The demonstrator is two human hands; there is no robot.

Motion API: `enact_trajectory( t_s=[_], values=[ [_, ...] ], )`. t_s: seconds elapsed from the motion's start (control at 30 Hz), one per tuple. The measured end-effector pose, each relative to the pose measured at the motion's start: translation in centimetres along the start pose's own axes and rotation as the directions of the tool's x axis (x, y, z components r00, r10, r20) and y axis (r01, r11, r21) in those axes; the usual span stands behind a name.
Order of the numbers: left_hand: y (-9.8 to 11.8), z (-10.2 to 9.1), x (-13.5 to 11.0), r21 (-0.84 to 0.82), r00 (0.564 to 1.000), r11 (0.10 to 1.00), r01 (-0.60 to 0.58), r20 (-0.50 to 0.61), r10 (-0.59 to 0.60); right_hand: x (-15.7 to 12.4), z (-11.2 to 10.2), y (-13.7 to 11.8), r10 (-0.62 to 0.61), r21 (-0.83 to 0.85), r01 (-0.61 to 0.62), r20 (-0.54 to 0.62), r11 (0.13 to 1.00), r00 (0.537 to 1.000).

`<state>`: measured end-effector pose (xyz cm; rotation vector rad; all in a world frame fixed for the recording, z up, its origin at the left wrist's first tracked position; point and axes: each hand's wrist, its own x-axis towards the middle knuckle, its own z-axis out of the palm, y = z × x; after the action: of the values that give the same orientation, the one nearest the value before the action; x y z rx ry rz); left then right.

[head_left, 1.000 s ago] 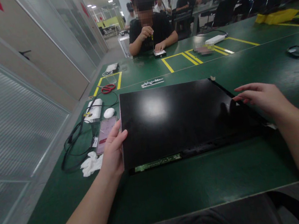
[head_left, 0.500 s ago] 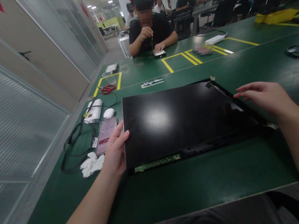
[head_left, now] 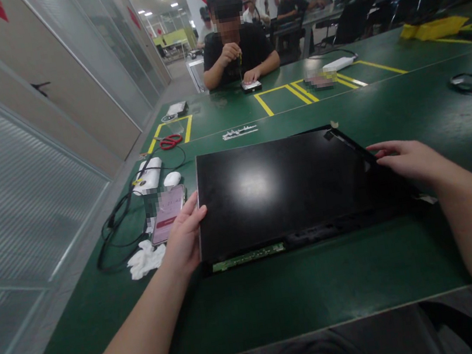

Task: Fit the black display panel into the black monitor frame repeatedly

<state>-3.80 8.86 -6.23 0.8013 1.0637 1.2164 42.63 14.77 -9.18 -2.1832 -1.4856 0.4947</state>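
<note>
A dark glossy LCD panel (head_left: 260,191) lies over a black frame (head_left: 348,218) on the green table, with a green circuit board strip (head_left: 248,257) showing along the near edge. My left hand (head_left: 184,232) grips the panel's left edge, thumb on top and fingers beneath or behind it. At the opposite side, my right hand (head_left: 406,160) has its fingers closed at the right rim of the frame, the thumb and index finger close together there. A bit of pale tape (head_left: 334,125) sticks out at the far right corner.
Left of the panel are a phone (head_left: 168,214), crumpled white tissue (head_left: 145,260), a white mouse (head_left: 172,179), a white power bank-like block (head_left: 147,175) and black cables (head_left: 114,222). Red-handled scissors (head_left: 171,142) lie beyond. Across the table a co-worker (head_left: 238,46) handles a small drive-like device (head_left: 251,86).
The panel's left edge has shifted slightly right and lower, my left hand with it. My right hand has moved in to the frame's right rim, its fingers drawing closer together.
</note>
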Motion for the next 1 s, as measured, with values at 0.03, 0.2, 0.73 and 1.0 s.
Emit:
enact_trajectory(
  t_s=[0.03, 0.2, 0.73, 1.0],
  values=[
    [0.0, -0.1, 0.1, 0.001, 1.000, 1.000, 0.007, -0.001, -0.007, 0.1, 0.0, 0.1, 0.003, -0.011, -0.003, 0.009, 1.000, 1.000],
    [-0.3, -0.3, 0.6, -0.004, 0.999, 0.999, 0.038, 0.004, -0.038, 0.3, 0.1, -0.1, 0.019, -0.071, -0.016, 0.050, 0.997, 0.999],
    [-0.1, 0.1, 0.0, 0.054, 0.993, 0.992, 0.114, -0.044, -0.112, 0.2, -0.2, -0.7, -0.014, -0.186, 0.035, 0.114, 0.982, 0.993],
    [-0.6, -0.3, 0.3, 0.070, 0.996, 0.994, 0.088, 0.018, -0.089, -0.2, -0.4, -0.9, -0.006, -0.214, 0.036, 0.140, 0.976, 0.990]
  ],
)
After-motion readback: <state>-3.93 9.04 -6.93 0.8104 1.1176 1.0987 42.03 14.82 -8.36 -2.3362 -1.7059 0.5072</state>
